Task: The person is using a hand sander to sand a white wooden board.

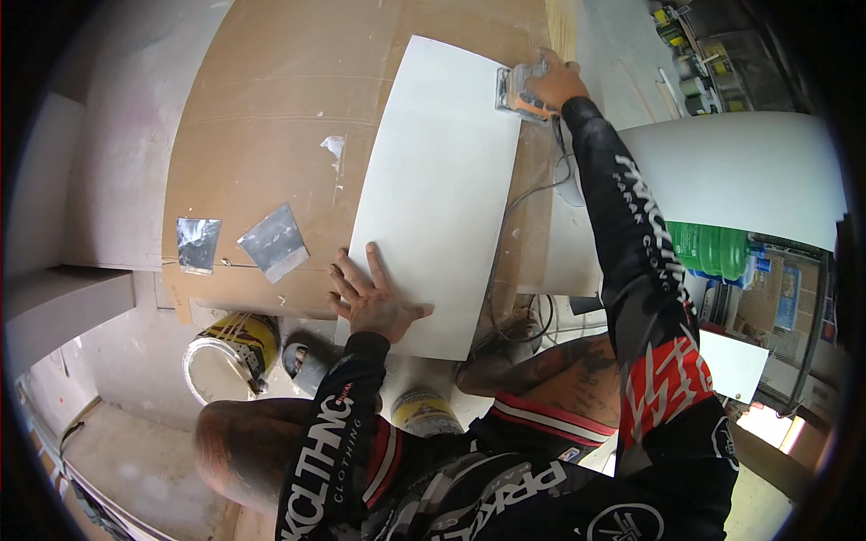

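While left hand (374, 302) pins white panel (433, 198), lengthwise away, right hand (555, 83) on sander (520, 90)

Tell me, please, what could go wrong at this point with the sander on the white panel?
The sander sits at the far corner of the white panel, partly over its edge, so it might tip and round that corner. Only the left hand pins the panel near its close end; it could pivot on the brown board. The sander's cable trails beside the panel's right edge and might snag under the right hand.
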A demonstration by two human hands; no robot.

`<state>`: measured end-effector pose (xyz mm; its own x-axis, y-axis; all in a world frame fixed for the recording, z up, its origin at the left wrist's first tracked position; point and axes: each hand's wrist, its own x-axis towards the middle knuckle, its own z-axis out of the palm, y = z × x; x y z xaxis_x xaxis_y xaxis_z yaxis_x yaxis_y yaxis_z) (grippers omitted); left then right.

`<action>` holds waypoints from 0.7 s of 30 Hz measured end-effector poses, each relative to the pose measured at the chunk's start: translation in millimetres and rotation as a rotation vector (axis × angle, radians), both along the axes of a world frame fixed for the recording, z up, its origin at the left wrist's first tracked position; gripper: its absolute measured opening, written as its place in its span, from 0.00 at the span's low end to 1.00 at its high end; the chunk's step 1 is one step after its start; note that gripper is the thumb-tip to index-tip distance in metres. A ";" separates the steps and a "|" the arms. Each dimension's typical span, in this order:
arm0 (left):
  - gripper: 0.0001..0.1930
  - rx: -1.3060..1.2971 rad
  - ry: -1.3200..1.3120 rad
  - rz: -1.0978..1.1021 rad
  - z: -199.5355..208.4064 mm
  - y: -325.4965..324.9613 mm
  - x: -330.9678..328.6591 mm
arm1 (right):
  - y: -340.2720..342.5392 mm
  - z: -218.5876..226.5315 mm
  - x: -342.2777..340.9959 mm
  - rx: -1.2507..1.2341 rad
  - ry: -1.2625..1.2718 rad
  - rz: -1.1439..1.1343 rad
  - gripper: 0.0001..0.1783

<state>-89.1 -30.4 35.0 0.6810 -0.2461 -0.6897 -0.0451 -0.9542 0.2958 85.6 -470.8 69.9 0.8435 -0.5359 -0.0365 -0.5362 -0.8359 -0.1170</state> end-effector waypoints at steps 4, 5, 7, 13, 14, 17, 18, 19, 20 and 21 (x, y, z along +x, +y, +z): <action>0.79 0.004 0.010 -0.001 -3.1 1.0 -0.2 | 40.5 4.2 -22.3 0.049 -0.012 0.025 0.46; 0.79 0.000 -0.003 -0.010 -4.6 1.6 -0.4 | 46.0 4.3 -20.7 0.059 -0.038 0.042 0.46; 0.81 -0.004 -0.021 -0.028 -7.1 3.0 -2.0 | 49.6 3.0 -13.7 0.051 -0.060 0.060 0.45; 0.80 -0.018 -0.059 -0.013 -10.8 3.0 -4.6 | 21.1 -1.4 58.1 -0.062 -0.057 0.044 0.47; 0.79 -0.009 -0.054 -0.016 -9.9 2.9 -4.9 | 17.6 -4.6 68.8 -0.072 -0.033 0.050 0.47; 0.79 -0.001 -0.051 -0.013 -6.6 2.4 -4.1 | 9.5 -8.5 99.9 -0.076 -0.033 0.097 0.48; 0.79 -0.003 -0.044 -0.008 -5.5 2.1 -3.9 | 11.6 -11.1 106.0 -0.097 -0.051 0.122 0.47; 0.79 -0.005 -0.035 -0.004 -4.7 1.8 -3.9 | 16.6 -14.0 111.7 -0.119 -0.067 0.146 0.47; 0.79 -0.005 -0.030 -0.003 -3.9 1.5 -4.2 | 23.2 -16.0 116.3 -0.140 -0.081 0.170 0.47; 0.79 -0.006 -0.029 -0.001 -3.6 1.2 -4.2 | 30.7 -15.4 119.8 -0.099 -0.069 0.181 0.47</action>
